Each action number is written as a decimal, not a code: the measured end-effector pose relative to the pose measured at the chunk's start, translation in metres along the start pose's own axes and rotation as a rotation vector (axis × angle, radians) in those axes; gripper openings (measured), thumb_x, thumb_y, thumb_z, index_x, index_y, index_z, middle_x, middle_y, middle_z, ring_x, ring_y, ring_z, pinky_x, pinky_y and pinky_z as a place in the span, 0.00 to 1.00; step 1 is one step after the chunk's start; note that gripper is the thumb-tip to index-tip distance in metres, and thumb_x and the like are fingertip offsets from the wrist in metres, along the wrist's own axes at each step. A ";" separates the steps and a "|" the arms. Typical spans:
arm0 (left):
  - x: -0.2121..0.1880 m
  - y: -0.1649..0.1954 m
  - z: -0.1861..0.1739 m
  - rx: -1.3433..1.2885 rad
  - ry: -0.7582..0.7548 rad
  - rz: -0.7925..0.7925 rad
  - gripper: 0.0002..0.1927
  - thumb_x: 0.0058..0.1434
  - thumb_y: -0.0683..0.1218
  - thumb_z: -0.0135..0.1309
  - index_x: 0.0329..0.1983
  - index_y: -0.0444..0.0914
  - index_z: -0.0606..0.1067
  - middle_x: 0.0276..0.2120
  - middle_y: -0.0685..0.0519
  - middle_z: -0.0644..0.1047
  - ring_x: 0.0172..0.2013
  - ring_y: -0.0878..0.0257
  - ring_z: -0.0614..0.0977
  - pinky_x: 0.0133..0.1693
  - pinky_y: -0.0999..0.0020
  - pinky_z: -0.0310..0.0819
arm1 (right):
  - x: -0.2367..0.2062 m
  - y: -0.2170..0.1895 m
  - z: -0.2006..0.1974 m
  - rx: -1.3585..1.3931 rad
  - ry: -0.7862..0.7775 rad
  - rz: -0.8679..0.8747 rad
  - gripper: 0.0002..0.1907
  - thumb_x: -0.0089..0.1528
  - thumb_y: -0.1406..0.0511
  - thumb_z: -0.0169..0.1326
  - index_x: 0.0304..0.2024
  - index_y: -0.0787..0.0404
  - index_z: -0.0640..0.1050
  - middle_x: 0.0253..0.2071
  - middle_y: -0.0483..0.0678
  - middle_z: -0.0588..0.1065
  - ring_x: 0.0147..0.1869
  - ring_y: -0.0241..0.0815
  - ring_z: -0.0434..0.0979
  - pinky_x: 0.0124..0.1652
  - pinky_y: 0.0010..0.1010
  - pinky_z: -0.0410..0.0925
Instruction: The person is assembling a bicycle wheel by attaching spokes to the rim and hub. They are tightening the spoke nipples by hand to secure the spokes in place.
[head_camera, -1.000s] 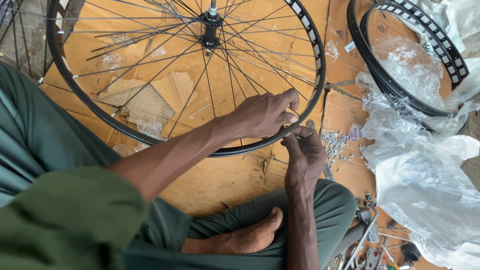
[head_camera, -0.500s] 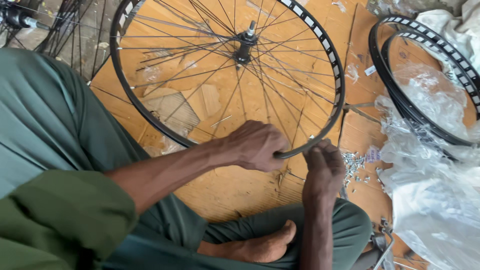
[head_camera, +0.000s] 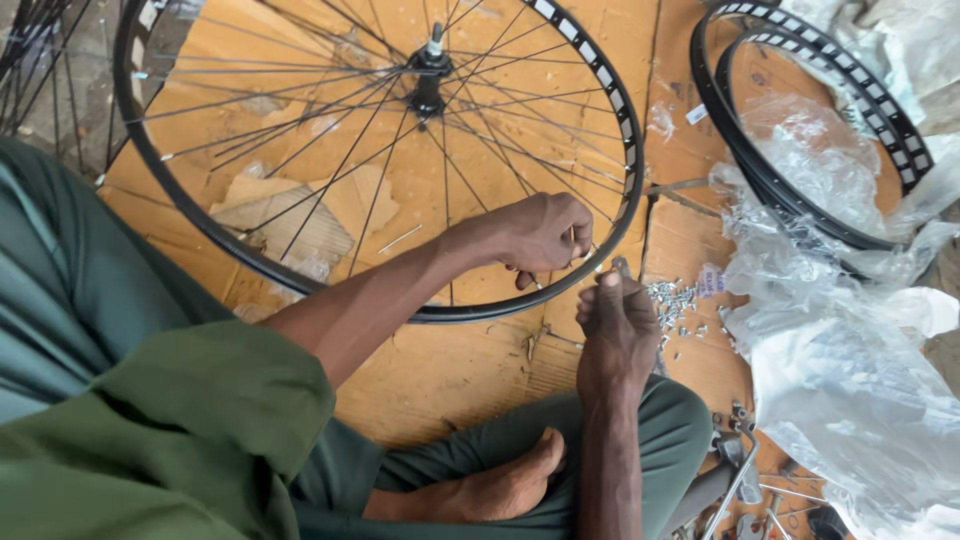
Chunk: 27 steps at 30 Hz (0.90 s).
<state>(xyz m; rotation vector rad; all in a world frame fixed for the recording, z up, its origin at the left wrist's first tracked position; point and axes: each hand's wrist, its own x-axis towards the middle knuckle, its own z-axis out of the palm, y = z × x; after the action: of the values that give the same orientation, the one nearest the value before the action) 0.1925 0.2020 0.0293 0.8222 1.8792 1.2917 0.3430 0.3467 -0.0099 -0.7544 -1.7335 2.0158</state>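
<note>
Lifting off rim (head_camera: 330, 290): left hand (head_camera: 540, 235) now pinching spoke inside wheel; right hand (head_camera: 615, 325) closed on small tool, nipples (head_camera: 675, 300) right.

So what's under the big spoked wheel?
Under the spoked wheel lies orange-brown cardboard, with torn paper scraps showing between the spokes. The left hand covers a bit of the rim, so nothing shows beneath there.
</note>
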 end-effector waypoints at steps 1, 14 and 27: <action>0.000 0.001 -0.003 -0.048 -0.043 -0.042 0.19 0.55 0.34 0.39 0.46 0.30 0.76 0.31 0.44 0.82 0.13 0.59 0.80 0.13 0.65 0.66 | 0.000 -0.001 0.002 0.051 -0.016 -0.010 0.10 0.71 0.64 0.55 0.47 0.67 0.76 0.38 0.50 0.76 0.38 0.35 0.77 0.40 0.25 0.72; -0.012 0.005 -0.005 -0.205 -0.040 0.012 0.11 0.58 0.36 0.51 0.45 0.32 0.71 0.33 0.48 0.77 0.22 0.62 0.78 0.16 0.66 0.75 | -0.018 -0.019 0.016 -0.083 -0.013 -0.223 0.07 0.63 0.74 0.60 0.44 0.67 0.81 0.41 0.47 0.79 0.44 0.33 0.77 0.47 0.24 0.70; -0.012 0.001 -0.002 -0.208 -0.021 -0.013 0.13 0.57 0.36 0.51 0.46 0.32 0.72 0.31 0.48 0.76 0.19 0.63 0.78 0.15 0.66 0.74 | -0.028 -0.029 0.022 -0.328 -0.152 -0.268 0.06 0.63 0.75 0.61 0.36 0.63 0.76 0.36 0.44 0.79 0.42 0.31 0.75 0.47 0.24 0.69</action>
<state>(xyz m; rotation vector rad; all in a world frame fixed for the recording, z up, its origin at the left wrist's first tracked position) 0.1975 0.1919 0.0328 0.7100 1.6966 1.4369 0.3499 0.3179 0.0251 -0.4388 -2.1575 1.6689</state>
